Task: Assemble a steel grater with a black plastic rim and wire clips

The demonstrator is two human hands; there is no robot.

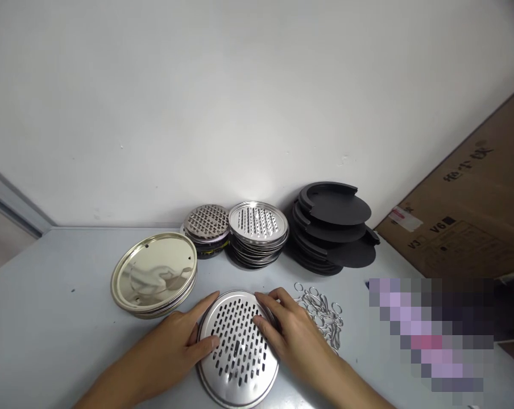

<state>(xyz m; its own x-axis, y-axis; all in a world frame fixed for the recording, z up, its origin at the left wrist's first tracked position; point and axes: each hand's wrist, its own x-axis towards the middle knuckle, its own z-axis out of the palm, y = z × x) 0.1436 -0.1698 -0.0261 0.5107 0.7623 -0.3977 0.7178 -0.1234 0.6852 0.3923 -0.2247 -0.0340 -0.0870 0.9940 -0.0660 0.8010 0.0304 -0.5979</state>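
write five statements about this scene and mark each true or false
1. The left hand and right hand both touch the slotted metal disc. True.
2. The metal rings and hooks lie on the slotted metal disc. False: they lie on the table.
3. The black stack stands right of the gold-toned stack. True.
4. The cardboard box is at the picture's left. False: at the right.
5. The gold-toned stack's top plate has small holes. True.

Likely workshop: stacked metal discs point(258, 222), loose wire rings point(319, 316), carton point(461, 199).
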